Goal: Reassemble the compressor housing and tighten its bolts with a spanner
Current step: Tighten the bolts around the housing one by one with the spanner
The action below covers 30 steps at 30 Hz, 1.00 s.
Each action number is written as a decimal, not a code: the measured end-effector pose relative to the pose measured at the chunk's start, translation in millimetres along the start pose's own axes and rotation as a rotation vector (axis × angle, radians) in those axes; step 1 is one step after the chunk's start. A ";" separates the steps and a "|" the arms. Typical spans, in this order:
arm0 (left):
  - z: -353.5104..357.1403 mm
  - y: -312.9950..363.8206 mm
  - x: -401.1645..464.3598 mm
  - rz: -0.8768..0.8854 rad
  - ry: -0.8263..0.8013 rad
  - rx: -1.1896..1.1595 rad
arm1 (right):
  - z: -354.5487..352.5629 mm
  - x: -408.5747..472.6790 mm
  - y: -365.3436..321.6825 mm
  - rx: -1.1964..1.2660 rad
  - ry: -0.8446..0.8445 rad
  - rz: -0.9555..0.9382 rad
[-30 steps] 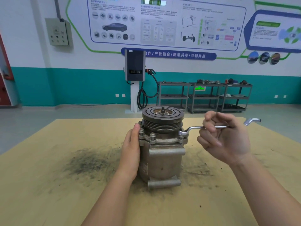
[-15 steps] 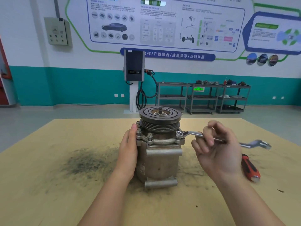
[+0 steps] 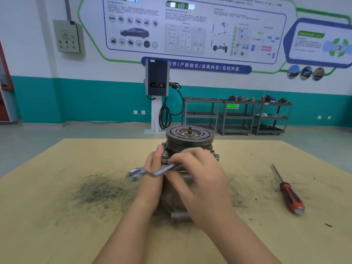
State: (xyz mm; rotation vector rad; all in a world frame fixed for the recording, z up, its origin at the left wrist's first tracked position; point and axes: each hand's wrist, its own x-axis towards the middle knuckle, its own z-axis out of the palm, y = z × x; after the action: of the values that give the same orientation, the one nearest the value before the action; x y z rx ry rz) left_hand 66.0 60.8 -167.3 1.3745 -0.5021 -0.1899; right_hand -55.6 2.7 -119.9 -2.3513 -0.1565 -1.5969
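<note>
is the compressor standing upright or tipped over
Upright. The compressor stands on end on the table, its pulley face up on top, and the left hand rests against its side.

A workshop hall stretches beyond my yellow-topped workbench point(image 3: 57, 187), whose surface carries a dark smudge of filings toward its left edge. The far wall point(image 3: 28, 54) is white above a teal band, hung with a large green-bordered information board point(image 3: 190, 29) showing a car and diagrams. A grey electrical box point(image 3: 68, 36) sits at upper left. A dark wall charger point(image 3: 157, 78) with a looped black cable stands on a white post, beside three grey metal shelving carts point(image 3: 238, 115) holding parts. The floor point(image 3: 76, 130) is pale grey.
</note>
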 end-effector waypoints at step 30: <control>5.9 -4.2 12.1 0.032 0.042 -0.035 | -40.5 3.5 80.1 1.534 0.471 1.020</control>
State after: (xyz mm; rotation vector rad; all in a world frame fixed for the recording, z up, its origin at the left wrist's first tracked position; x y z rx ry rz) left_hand 74.7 49.6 -168.0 1.3326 -0.4834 -0.1429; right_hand -70.1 -85.9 -117.4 -0.6054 -0.0203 -0.8087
